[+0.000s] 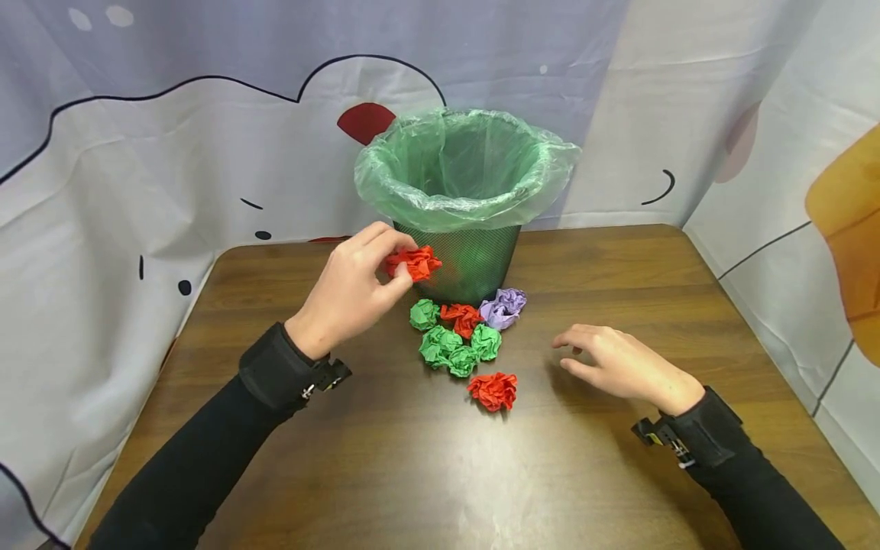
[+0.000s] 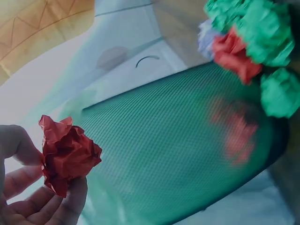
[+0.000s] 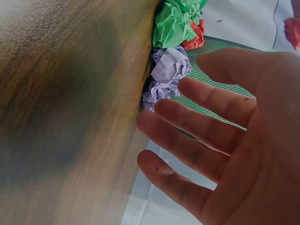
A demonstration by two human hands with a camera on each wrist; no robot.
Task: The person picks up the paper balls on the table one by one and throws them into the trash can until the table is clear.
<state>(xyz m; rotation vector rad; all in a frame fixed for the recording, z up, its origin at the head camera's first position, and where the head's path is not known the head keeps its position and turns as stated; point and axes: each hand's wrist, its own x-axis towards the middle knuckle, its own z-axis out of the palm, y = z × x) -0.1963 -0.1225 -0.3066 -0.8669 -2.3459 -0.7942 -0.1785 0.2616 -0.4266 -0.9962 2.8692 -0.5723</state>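
My left hand (image 1: pixel 354 286) pinches a crumpled red paper ball (image 2: pixel 70 157) between thumb and fingers, up in front of the mesh waste bin (image 1: pixel 481 263) and just below its bag-covered rim. Over the table to the right of the paper balls, my right hand (image 1: pixel 612 363) holds nothing, its fingers (image 3: pixel 187 145) relaxed and apart. At the bin's foot lie several green paper balls (image 1: pixel 436 345), a red paper ball (image 1: pixel 462 318) and crumpled purple paper (image 1: pixel 504 308). Another red paper ball (image 1: pixel 493 391) sits by itself nearer to me.
A translucent green bag (image 1: pixel 467 210) lines the bin and folds over its rim. Through the mesh, a blurred red patch (image 2: pixel 239 138) shows near the bottom. The bin stands toward the back of the wooden table (image 1: pixel 357 473), before a printed cloth (image 1: pixel 172 176).
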